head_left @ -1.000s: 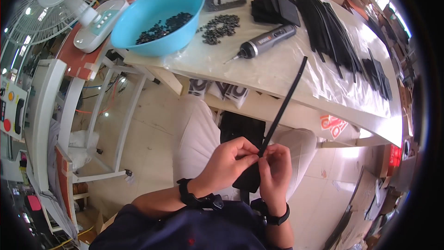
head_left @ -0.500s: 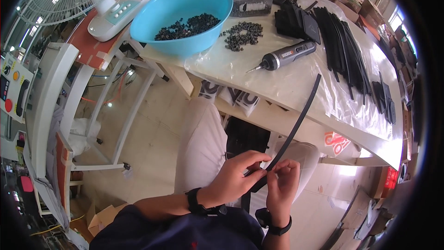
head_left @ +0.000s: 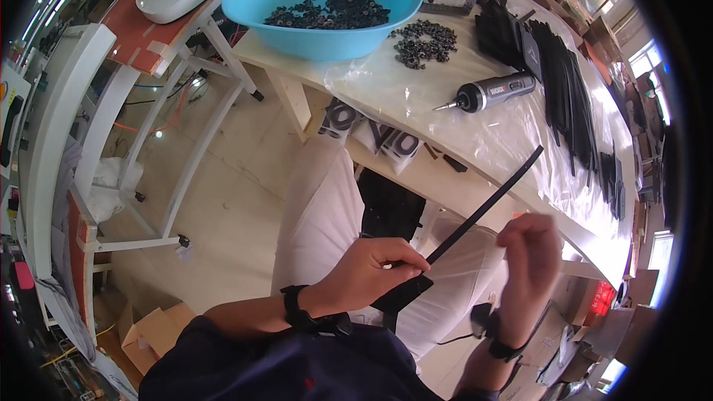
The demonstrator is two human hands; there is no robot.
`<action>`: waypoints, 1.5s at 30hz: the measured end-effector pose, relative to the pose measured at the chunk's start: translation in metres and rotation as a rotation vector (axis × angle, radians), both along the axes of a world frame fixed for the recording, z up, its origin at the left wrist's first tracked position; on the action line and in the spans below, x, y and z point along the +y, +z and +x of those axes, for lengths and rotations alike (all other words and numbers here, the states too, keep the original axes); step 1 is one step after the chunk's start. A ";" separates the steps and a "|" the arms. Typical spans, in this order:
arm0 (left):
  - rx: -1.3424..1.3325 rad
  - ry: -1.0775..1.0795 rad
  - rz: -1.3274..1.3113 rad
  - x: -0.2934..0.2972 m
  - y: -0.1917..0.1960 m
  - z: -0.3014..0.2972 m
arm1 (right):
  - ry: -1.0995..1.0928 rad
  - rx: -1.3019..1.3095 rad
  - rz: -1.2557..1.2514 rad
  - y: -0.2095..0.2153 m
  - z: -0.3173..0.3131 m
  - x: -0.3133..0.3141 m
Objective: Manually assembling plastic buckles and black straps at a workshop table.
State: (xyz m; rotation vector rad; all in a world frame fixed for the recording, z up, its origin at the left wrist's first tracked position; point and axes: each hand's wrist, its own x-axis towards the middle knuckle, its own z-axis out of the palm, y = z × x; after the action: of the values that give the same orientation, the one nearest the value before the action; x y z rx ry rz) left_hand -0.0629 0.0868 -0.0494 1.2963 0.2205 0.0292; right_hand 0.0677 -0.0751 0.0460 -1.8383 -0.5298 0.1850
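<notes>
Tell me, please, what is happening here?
The left hand pinches a black strip, which slants up to the right. The right hand is apart from the strip; it is blurred, so whether it holds anything is unclear. On the table lie a screwdriver and more strips, and a blue bowl holds small dark parts.

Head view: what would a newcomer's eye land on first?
Probably the big light-blue basin holding small dark parts, at the left end of the table. Next, in the lower middle, the left hand pinches a black strip that slants up and right, with the blurred right hand apart from it. The grey-and-black electric screwdriver lies on the table, right of the basin.
</notes>
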 end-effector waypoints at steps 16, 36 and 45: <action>0.137 -0.041 -0.034 0.071 -0.024 -0.031 | 0.521 -0.557 -0.747 0.038 0.185 0.171; 0.160 0.019 -0.017 0.083 -0.028 -0.035 | 0.497 -0.839 -0.815 0.022 0.183 0.202; 0.205 0.092 -0.041 0.071 -0.014 -0.036 | 0.493 -0.759 -0.490 0.046 0.168 0.177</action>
State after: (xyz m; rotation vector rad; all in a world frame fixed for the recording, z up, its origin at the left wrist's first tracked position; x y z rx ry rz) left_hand -0.0988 0.1575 -0.0631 1.2478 0.4540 -0.0295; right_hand 0.2361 0.1017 0.0915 -2.1977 -1.5846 -0.0774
